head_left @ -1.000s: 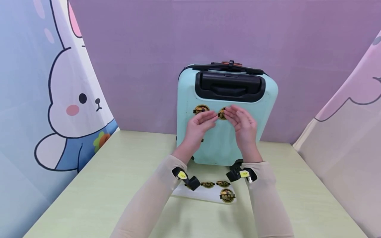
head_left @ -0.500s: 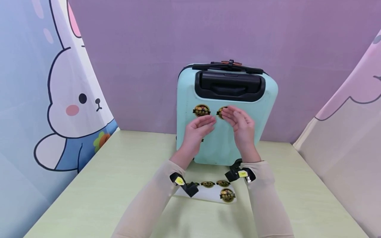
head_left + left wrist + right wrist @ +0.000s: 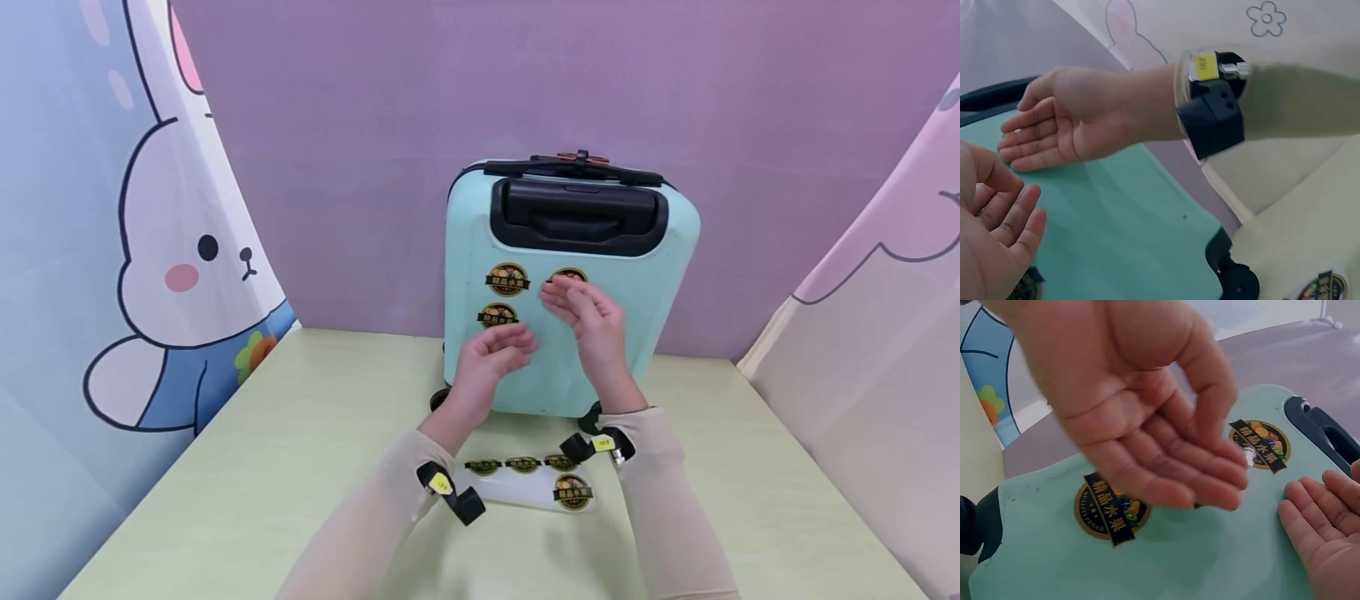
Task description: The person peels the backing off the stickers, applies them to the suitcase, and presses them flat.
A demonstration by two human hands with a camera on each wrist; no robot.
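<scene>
A mint-green suitcase (image 3: 555,367) stands upright with round black-and-gold fruit stickers on its face. One sticker (image 3: 507,280) at upper left is fully visible. My left hand (image 3: 487,367) partly covers the lower-left sticker (image 3: 497,315); in the right wrist view that sticker (image 3: 1107,512) lies flat. Relaxed fingers of my right hand (image 3: 588,325) hide most of the upper-right sticker (image 3: 570,272). The left wrist view shows the right palm (image 3: 1085,119) and left fingers (image 3: 1019,225) with nothing held. Whether either hand touches the suitcase, I cannot tell.
On the pale table (image 3: 322,433) in front of the suitcase lies a white backing sheet (image 3: 517,490) bearing several more stickers. Black wheels (image 3: 590,417) show at the suitcase's base. A purple cloth (image 3: 337,167) hangs behind, with printed cloths at both sides.
Both hands have moved down and slightly left, the left one further. The lower-left sticker has come into view above the left hand, and the upper-left sticker is uncovered.
</scene>
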